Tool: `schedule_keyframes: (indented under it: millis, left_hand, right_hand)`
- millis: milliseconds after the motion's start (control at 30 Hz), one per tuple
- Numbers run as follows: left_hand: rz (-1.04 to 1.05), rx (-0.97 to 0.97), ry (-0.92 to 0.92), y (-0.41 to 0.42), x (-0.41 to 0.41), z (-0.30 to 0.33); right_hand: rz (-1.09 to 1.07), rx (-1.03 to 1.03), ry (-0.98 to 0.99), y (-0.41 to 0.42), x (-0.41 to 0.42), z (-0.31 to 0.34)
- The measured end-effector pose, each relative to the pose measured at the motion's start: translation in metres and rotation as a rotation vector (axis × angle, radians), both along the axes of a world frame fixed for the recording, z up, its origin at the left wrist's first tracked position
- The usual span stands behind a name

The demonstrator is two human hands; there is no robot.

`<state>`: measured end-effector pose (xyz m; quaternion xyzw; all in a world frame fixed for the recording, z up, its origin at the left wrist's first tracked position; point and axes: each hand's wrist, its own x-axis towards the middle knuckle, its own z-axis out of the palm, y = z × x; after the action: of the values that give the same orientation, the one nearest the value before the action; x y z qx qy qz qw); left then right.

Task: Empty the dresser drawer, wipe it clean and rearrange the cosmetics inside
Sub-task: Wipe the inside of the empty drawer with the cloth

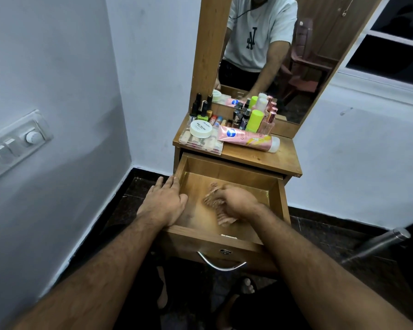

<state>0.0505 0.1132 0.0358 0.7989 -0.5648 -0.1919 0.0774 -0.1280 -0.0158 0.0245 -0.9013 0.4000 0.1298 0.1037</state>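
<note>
The drawer stood pulled out from the wooden dresser in the head view, its wooden floor bare apart from a cloth and a small pale object against the inside of the near wall. The left hand lay flat on the drawer's left rim, fingers straight and released, pointing toward the far wall. The right hand was inside the drawer, fingers curled round a pinkish cloth pressed to the drawer floor; the cloth was blurred. A curved metal handle hung on the drawer front, just below a small round lock.

On the dresser top, beyond the drawer, the cosmetics stood grouped: a pink tube lying on its side, a round white jar resting on a clear plastic case to the left, a lime-green bottle upright behind the tube, and small dark bottles at the far left. A mirror rose behind them. A switch panel was on the left wall.
</note>
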Motion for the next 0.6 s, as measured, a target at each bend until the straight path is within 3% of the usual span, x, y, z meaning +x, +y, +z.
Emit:
schedule_keyframes:
  millis: [100, 233, 600]
  left_hand:
    - [-0.011, 0.001, -0.008, 0.000, 0.000, -0.001]
    - [-0.007, 0.002, -0.008, -0.001, 0.001, -0.002]
    - [0.018, -0.024, 0.043, -0.003, 0.002, -0.005]
  right_hand:
    - [-0.160, -0.082, -0.008, -0.014, -0.015, -0.004]
    - [-0.119, -0.156, 0.010, -0.013, 0.010, -0.017]
    - [-0.089, 0.043, -0.108, 0.026, 0.083, -0.016]
